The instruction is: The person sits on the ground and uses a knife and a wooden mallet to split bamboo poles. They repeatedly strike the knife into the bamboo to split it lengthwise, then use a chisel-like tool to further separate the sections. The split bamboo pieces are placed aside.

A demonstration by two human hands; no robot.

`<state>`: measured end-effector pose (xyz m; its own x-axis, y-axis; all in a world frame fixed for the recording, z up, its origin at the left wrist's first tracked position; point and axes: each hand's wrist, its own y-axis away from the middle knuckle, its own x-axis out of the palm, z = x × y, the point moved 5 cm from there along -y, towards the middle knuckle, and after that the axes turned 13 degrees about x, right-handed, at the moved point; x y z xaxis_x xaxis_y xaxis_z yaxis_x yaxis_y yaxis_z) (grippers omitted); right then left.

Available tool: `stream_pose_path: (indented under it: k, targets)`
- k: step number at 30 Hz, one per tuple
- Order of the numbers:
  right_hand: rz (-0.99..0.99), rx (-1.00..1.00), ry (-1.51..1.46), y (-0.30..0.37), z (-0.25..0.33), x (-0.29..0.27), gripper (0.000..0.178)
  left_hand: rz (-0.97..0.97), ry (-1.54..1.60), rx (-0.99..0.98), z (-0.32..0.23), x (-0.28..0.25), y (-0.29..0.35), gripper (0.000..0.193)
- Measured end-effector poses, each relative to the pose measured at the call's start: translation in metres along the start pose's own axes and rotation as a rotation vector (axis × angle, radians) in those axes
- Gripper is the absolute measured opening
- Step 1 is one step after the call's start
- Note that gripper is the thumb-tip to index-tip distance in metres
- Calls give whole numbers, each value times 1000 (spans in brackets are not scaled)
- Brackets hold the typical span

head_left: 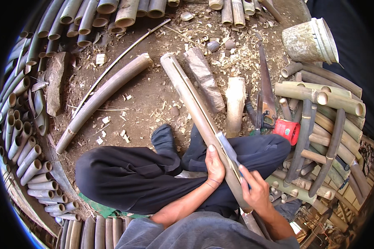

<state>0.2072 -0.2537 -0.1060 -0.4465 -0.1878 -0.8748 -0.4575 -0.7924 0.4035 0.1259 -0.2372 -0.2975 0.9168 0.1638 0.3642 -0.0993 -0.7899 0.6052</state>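
A long bamboo tube (188, 92) slants across my lap, its far end pointing away over the ground and its near end by my right side. A narrow split or groove runs along its upper right side. My left hand (215, 166) is closed around the tube's left side, thumb on top. In my right hand (257, 189) is a knife (227, 148) with a blue handle, the fingers wrapped round it. Its pale blade lies along the tube's right side, at the groove. Part of the near end is hidden behind my right hand and forearm.
Another bamboo length (106, 99) lies on the left, beside a thin strip (116, 62). Wood blocks (203, 79), a handsaw (266, 83) and a red container (287, 131) are ahead and right. Stacked bamboo (29, 159) lines the left. A bucket (305, 43) stands far right. Shavings litter the ground.
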Motion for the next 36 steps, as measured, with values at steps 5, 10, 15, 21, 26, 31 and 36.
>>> stream_pose_path:
  k: [5,10,15,21,26,31,36]
  targets:
    - [58,10,-30,-63,32,9,40,13,16,-9,-3,2,-2,59]
    - [73,-19,2,-130,54,29,39,66,-122,95,-25,5,-3,63]
    - [-4,-120,-23,-173,74,41,39,127,-54,-50,1,-1,2,65]
    - [14,-46,3,-165,78,36,37,42,-112,95,-23,4,0,58]
    - [55,-25,3,-155,77,33,34,-8,-142,163,-31,7,-9,53]
    - [-23,-59,7,-195,93,57,40,-1,-92,111,-32,7,-2,53]
    - [19,-51,0,-187,86,53,38,-22,-84,103,-26,5,-2,53]
